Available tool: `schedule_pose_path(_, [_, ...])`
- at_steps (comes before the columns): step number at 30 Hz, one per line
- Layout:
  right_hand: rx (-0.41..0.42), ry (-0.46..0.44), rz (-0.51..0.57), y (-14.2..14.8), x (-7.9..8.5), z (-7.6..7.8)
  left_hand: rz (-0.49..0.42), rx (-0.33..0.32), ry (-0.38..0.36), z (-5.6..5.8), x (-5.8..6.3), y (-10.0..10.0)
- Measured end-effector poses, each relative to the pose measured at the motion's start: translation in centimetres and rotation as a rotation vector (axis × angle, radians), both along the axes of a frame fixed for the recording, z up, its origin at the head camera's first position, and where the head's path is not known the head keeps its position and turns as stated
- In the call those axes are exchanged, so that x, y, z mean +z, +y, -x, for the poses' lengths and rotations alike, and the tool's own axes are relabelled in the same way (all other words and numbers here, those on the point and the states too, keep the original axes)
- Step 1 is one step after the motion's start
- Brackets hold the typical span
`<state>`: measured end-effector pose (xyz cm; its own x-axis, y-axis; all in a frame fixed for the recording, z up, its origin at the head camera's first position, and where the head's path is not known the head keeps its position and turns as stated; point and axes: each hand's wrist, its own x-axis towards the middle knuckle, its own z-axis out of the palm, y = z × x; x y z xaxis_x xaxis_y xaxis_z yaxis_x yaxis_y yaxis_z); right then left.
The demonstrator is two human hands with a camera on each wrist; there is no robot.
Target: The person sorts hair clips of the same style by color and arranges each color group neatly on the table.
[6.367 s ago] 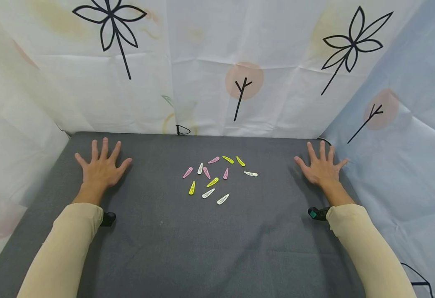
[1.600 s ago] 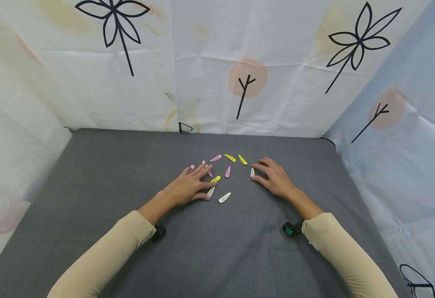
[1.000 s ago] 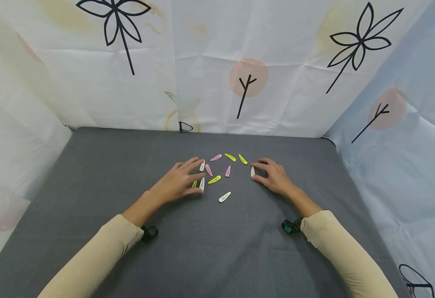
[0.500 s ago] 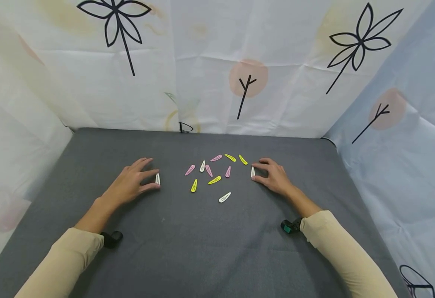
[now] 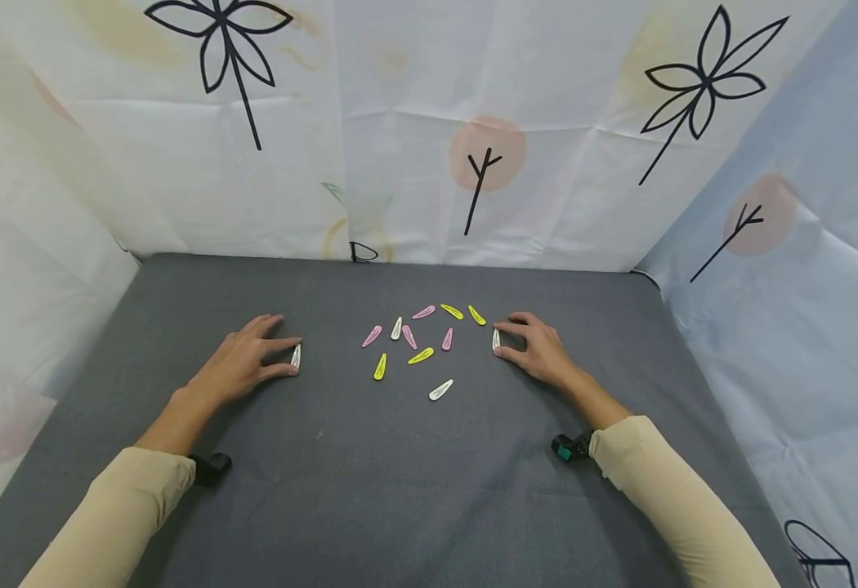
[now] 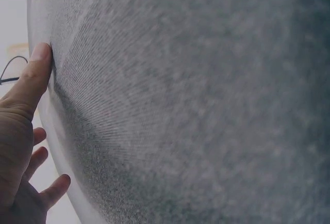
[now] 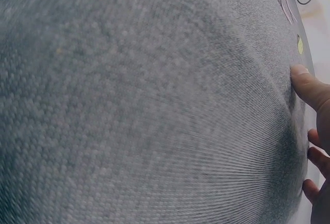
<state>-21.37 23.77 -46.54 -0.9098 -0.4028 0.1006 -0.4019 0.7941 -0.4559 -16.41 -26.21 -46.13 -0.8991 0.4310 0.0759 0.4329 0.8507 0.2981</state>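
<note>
Left hand (image 5: 236, 365) has got a white clip (image 5: 297, 356) pinched by its ends, running roughly front to back, way left of the scattered clips (image 5: 421, 356), while the right hand (image 5: 542, 351), much closer, pinches another white clip (image 5: 496, 340) just beside them.

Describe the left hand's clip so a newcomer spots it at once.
On the gray tabletop, find the left hand, left of the scattered hair clips. It holds the white snap hair clip, leftmost of all and apart from the rest.
</note>
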Motion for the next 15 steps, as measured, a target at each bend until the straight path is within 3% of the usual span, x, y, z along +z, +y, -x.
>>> schedule_pose_path(7, [-0.003, -0.006, 0.003, -0.05, 0.03, 0.02, 0.000, 0.022, -0.049, -0.06, 0.23, -0.07])
schedule_pose_path(15, [-0.004, -0.013, 0.005, -0.05, 0.09, -0.12, -0.067, -0.001, -0.023, -0.18, 0.52, -0.22])
